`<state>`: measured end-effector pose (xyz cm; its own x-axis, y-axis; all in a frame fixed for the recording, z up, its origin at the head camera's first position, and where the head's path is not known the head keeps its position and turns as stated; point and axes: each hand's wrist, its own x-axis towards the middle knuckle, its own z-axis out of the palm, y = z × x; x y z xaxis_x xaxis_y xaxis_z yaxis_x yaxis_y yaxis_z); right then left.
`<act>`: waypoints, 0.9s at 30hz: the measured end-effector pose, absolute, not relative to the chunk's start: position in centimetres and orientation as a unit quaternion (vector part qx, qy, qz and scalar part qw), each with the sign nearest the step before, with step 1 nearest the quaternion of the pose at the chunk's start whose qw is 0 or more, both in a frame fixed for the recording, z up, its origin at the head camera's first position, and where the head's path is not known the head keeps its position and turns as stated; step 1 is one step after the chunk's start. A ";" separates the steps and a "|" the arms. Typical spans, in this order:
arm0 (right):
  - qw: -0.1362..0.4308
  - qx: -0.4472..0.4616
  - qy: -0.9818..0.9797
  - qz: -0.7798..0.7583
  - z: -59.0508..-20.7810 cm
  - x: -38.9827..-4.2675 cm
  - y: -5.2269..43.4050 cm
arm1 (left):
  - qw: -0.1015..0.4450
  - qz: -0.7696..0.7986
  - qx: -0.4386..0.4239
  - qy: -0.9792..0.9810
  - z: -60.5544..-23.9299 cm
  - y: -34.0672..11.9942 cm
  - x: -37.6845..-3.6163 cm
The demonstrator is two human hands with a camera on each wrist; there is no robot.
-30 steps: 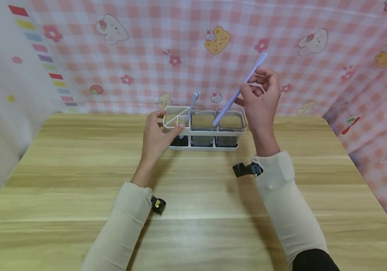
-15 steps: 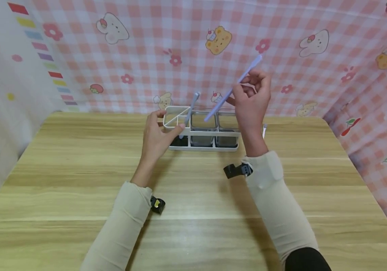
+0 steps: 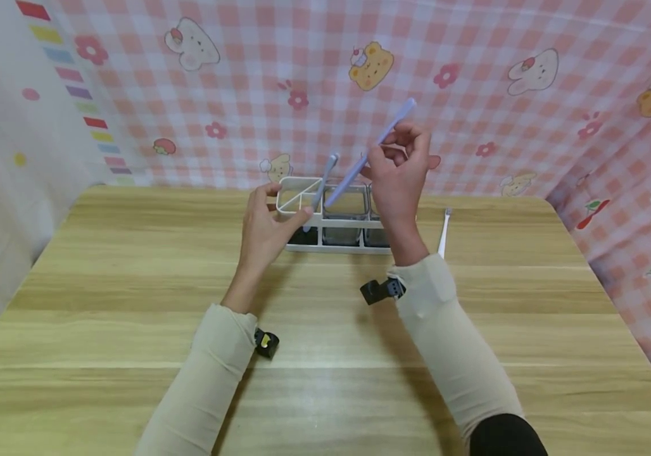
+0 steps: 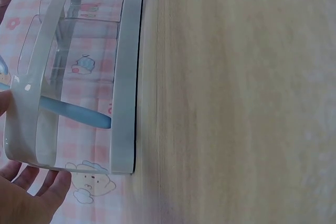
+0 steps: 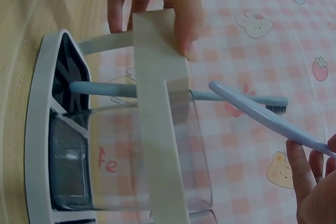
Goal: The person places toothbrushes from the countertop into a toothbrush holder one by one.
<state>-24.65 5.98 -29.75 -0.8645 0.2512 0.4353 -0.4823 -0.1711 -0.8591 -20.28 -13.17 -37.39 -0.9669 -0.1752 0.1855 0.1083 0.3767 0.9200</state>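
Observation:
A white holder [image 3: 341, 223] with clear compartments stands at the table's far side. My left hand [image 3: 280, 209] grips its left end, thumb on the front rim. A grey-blue toothbrush [image 3: 323, 179] stands tilted in the left compartment. My right hand [image 3: 387, 155] pinches a lavender toothbrush [image 3: 360, 169] that slants down, its lower tip over the middle compartment. The right wrist view shows the holder [image 5: 157, 145], the standing toothbrush [image 5: 110, 88], the held toothbrush [image 5: 252, 113] and left-hand fingers [image 5: 178, 9] on the rim. The left wrist view shows the holder [image 4: 126, 72] and the blue handle [image 4: 73, 111].
A white toothbrush [image 3: 444, 232] lies on the wooden table [image 3: 103, 297] to the right of the holder. A pink checked cloth [image 3: 530, 126] with cartoon animals hangs behind and to the right. A pale curtain [image 3: 6, 126] hangs at the left.
My right hand has carried the lavender toothbrush leftward, from over the right compartment to over the middle one. The white toothbrush on the table has come into view. The left hand has stayed put.

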 end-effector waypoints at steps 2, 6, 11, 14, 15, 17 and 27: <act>0.241 0.095 -0.598 0.758 -29.8 -24.6 5.8 | 0.127 -0.558 0.018 -0.820 -37.3 -13.1 -20.3; 0.241 0.091 -0.596 0.760 -30.0 -24.7 5.3 | 0.128 -0.556 0.014 -0.821 -37.3 -13.1 -20.3; 0.239 0.101 -0.606 0.752 -30.5 -24.9 4.7 | 0.129 -0.554 0.014 -0.822 -37.3 -13.1 -20.4; 0.233 0.112 -0.620 0.741 -30.9 -24.8 4.3 | 0.129 -0.554 0.016 -0.822 -37.4 -13.2 -20.4; 0.231 0.114 -0.622 0.739 -31.0 -24.8 4.2 | 0.130 -0.555 0.017 -0.822 -37.4 -13.2 -20.3; 0.225 0.119 -0.627 0.737 -31.1 -24.6 4.0 | 0.129 -0.556 0.017 -0.821 -37.4 -13.2 -20.3; 0.228 0.138 -0.657 0.705 -31.7 -24.0 2.9 | 0.128 -0.556 0.019 -0.821 -37.3 -13.1 -20.3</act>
<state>-24.05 2.88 -31.71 -0.8576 0.1400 0.4949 -0.5034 -0.0319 -0.8634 -20.28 -13.13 -37.31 -0.9665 -0.1743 0.1885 0.1106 0.3800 0.9183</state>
